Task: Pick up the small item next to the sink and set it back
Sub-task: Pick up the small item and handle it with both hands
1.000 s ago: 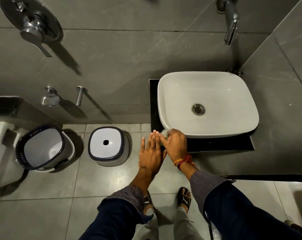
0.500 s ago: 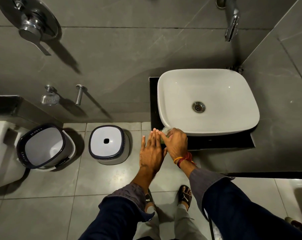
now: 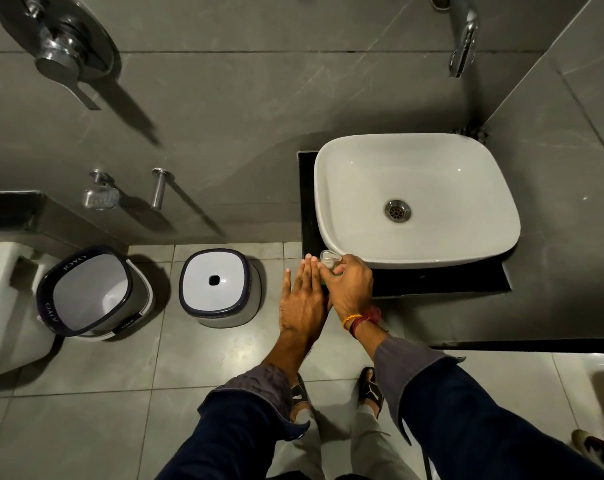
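A white basin [image 3: 414,199] sits on a black counter [image 3: 439,282] at the right. At the counter's front left corner my right hand [image 3: 350,287] is closed around a small clear bottle with a pale cap [image 3: 329,258]; only its top and a bit of green show past my fingers. My left hand [image 3: 304,299] lies flat beside it, fingers straight and together, touching the right hand and holding nothing. Whether the bottle rests on the counter I cannot tell.
A chrome tap [image 3: 463,46] juts from the wall above the basin. On the floor to the left stand a lidded bin [image 3: 219,287], an open bucket [image 3: 89,292] and part of a toilet [image 3: 2,306]. My sandalled feet [image 3: 369,389] stand on grey tiles.
Both hands stay at the counter's corner. The bottle's pale cap now shows more above my right fingers; the view has shifted slightly.
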Demonstrator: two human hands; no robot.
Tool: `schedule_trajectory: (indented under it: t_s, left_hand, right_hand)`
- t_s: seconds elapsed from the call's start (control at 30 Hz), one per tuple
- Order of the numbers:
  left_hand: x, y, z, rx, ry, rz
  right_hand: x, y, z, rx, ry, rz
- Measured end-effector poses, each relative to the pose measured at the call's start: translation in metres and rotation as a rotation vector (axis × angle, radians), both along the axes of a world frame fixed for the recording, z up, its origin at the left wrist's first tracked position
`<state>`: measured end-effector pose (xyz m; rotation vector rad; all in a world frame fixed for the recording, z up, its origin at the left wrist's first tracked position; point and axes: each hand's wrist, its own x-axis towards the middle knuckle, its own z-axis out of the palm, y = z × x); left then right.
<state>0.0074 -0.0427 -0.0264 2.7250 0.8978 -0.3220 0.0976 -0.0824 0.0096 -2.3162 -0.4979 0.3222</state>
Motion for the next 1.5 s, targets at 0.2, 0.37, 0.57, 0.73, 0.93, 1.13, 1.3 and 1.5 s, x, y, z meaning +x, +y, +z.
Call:
schedule_trajectory:
  t_s: [0.2, 0.37, 0.57, 0.73, 0.93, 1.13, 1.3, 1.5]
  left_hand:
    - [0.001, -0.002, 0.001, 0.009, -0.002, -0.013]
    - [0.002, -0.001, 0.001, 0.013, 0.005, -0.013]
    - [0.002, -0.002, 0.0, 0.004, 0.001, -0.011]
    - [0.002, -0.001, 0.001, -0.002, 0.007, -0.026]
    - [0.003, -0.005, 0.0, -0.007, -0.001, -0.01]
    - [0.004, -0.006, -0.004, -0.007, -0.025, 0.021]
    - [0.006, -0.008, -0.008, -0.01, -0.019, 0.028]
    - [0.008, -0.013, -0.01, 0.01, 0.003, 0.026]
  right_hand:
    - [-0.007, -0.004, 0.002, -0.024, -0.036, -0.009]
    - [-0.001, -0.003, 0.003, 0.006, -0.033, 0.05]
    - [0.001, -0.003, 0.003, 0.002, -0.033, 0.072]
    - [-0.003, 0.001, 0.006, -0.012, 0.01, 0.045]
    - [-0.003, 0.002, 0.013, -0.116, -0.029, 0.096]
    - [0.012, -0.002, 0.015, -0.146, -0.073, 0.265]
    - [0.01, 0.0, 0.01, -0.171, -0.07, 0.264]
    - [0.0, -0.001, 0.007, -0.14, -0.048, 0.16]
